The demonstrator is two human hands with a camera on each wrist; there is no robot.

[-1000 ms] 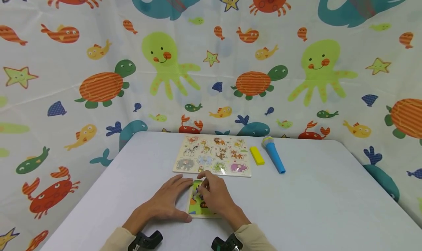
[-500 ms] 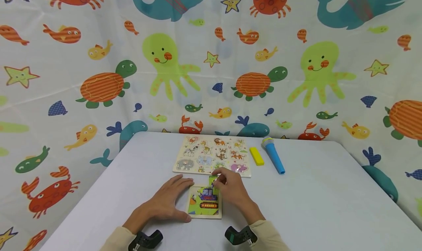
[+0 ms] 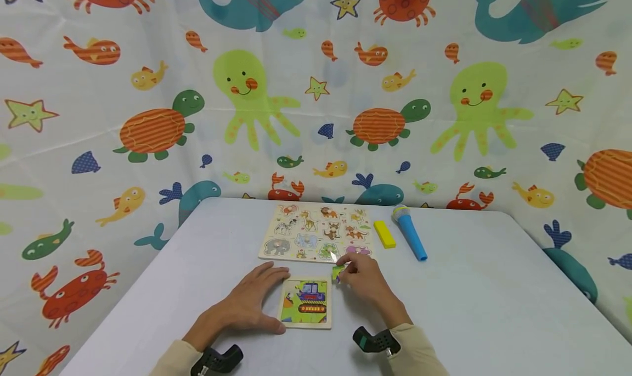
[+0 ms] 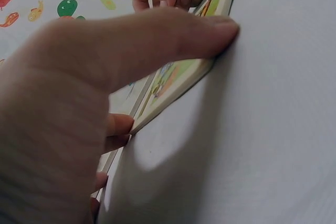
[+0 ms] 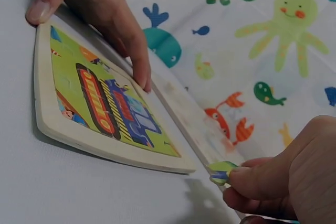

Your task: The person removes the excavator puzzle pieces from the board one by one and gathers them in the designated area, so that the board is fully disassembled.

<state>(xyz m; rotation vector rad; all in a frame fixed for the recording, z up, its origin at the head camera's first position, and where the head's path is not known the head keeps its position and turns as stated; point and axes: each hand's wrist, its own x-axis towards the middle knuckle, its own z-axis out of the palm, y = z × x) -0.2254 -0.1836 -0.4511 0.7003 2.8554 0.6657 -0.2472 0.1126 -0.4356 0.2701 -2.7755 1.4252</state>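
Note:
A square wooden jigsaw puzzle (image 3: 306, 326) with a tractor-like tracked vehicle picture lies on the table. My left hand (image 3: 249, 299) is spread along its left side. The thumb touches the near left corner and a finger (image 5: 139, 69) the far one. My right hand (image 3: 366, 280) pinches a small green puzzle piece (image 3: 337, 273) between thumb and fingers, just right of the puzzle's far right corner. In the right wrist view the piece (image 5: 220, 171) shows green and blue, apart from the puzzle frame. The fingertips cover part of it.
Behind the puzzle lies a larger animal puzzle board (image 3: 316, 230). A yellow block (image 3: 384, 234) and a blue toy microphone (image 3: 411, 234) lie to its right. A sea-animal printed cloth (image 3: 296, 107) hangs behind the white table (image 3: 494, 299).
My right hand has moved right from over the puzzle, carrying the small piece past its far right corner and uncovering the vehicle picture. The left hand has stayed in place.

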